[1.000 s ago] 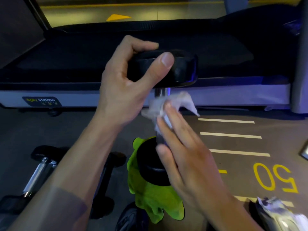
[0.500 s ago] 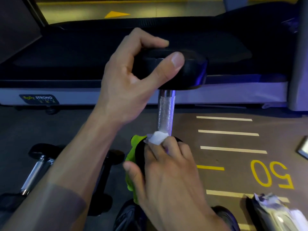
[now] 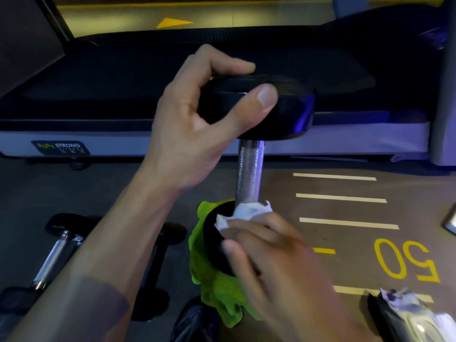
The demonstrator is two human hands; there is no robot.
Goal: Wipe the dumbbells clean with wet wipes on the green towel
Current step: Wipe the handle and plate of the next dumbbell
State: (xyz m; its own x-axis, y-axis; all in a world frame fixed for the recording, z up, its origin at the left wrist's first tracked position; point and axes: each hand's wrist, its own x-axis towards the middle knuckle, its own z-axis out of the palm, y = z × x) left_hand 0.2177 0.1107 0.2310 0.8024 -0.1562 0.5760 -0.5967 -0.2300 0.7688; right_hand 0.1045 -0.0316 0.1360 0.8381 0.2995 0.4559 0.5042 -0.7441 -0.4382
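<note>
A black dumbbell [image 3: 249, 169] with a knurled steel handle stands upright, its lower head resting on the green towel [image 3: 212, 287] on the floor. My left hand [image 3: 197, 124] grips the dumbbell's upper head from the left, thumb across its front edge. My right hand [image 3: 271, 262] holds a crumpled white wet wipe [image 3: 244, 213] against the bottom of the handle and the top of the lower head. The right hand hides much of that lower head.
Two more dumbbells [image 3: 56, 250] lie on the floor at the left. A pack of wet wipes [image 3: 414, 317] sits at the bottom right. A treadmill [image 3: 172, 95] runs across the back. Yellow lines and a "50" mark the floor on the right.
My right hand slid the wipe down the handle from just under the upper head to the base, and now rubs it over the lower head. The left hand kept its grip.
</note>
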